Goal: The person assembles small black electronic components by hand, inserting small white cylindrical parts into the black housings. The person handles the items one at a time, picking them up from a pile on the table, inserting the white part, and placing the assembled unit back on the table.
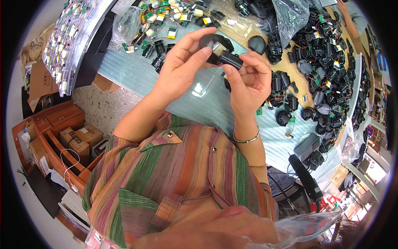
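Note:
Above the foam-covered table point(195, 89), both my hands hold a small black device part. My left hand point(182, 64) pinches its rounded black plastic housing point(226, 42) between thumb and fingers. A cream-coloured piece, perhaps a motor, shows at the housing's middle point(217, 50). My right hand point(251, 81) has thumb and fingertips closed on a black cylinder point(230, 60), which meets the housing at its right side. Whether the cylinder is fixed to the housing or only touching it, I cannot tell. My fingers hide part of both pieces.
Small motors with wires, green boards and batteries point(172, 32) lie at the far left. Black assembled parts point(325, 83) pile up on the right, with a clear plastic bag point(292, 18) above. A black-handled tool point(304, 176) stands near right. Racked motors point(66, 41) fill the left.

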`<state>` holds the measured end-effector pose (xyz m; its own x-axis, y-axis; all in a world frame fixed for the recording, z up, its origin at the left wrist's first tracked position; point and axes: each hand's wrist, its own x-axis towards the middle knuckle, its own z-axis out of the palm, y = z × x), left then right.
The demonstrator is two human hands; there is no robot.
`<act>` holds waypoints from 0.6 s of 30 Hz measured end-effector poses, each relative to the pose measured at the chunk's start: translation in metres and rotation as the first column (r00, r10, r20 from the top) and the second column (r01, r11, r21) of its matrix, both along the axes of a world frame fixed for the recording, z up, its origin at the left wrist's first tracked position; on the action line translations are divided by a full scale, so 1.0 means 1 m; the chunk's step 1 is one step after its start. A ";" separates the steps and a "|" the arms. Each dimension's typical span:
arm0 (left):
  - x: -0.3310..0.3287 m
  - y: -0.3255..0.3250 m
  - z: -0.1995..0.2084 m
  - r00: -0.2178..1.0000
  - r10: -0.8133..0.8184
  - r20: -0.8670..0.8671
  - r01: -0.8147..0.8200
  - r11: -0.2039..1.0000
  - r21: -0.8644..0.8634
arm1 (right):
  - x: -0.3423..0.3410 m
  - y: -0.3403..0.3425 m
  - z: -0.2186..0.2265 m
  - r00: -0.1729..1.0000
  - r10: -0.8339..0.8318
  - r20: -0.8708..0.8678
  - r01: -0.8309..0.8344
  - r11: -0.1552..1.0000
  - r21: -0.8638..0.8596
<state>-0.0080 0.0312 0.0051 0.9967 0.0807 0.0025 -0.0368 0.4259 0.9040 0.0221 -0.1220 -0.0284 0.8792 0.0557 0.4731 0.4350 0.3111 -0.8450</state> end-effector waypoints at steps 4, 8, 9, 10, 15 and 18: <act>-0.002 -0.004 0.002 0.998 -0.032 -0.053 0.027 0.996 -0.082 | 0.000 0.000 0.004 0.971 -0.174 0.165 0.219 0.922 -0.319; -0.001 -0.001 -0.003 0.998 -0.051 -0.041 0.048 0.997 -0.061 | 0.000 -0.002 0.008 0.925 -0.223 0.308 0.357 0.789 -0.501; -0.001 -0.001 -0.004 0.998 -0.055 -0.036 0.053 0.998 -0.044 | 0.000 -0.002 0.007 0.917 -0.234 0.322 0.375 0.781 -0.500; -0.001 -0.002 -0.003 0.997 -0.059 -0.039 0.058 0.998 -0.038 | 0.001 -0.002 0.006 0.916 -0.239 0.323 0.375 0.794 -0.478; -0.003 -0.007 -0.011 0.996 -0.079 -0.045 0.077 0.996 -0.036 | 0.003 -0.001 0.003 0.902 -0.247 0.353 0.398 0.793 -0.462; -0.004 -0.006 -0.011 0.995 -0.102 -0.008 0.102 0.994 -0.026 | 0.000 0.000 0.003 0.912 -0.256 0.321 0.384 0.810 -0.443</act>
<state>-0.0116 0.0255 -0.0062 0.9997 -0.0217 -0.0075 0.0165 0.4497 0.8930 0.0222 -0.1218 -0.0255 0.7538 0.0693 0.6534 0.6396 -0.3050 -0.7056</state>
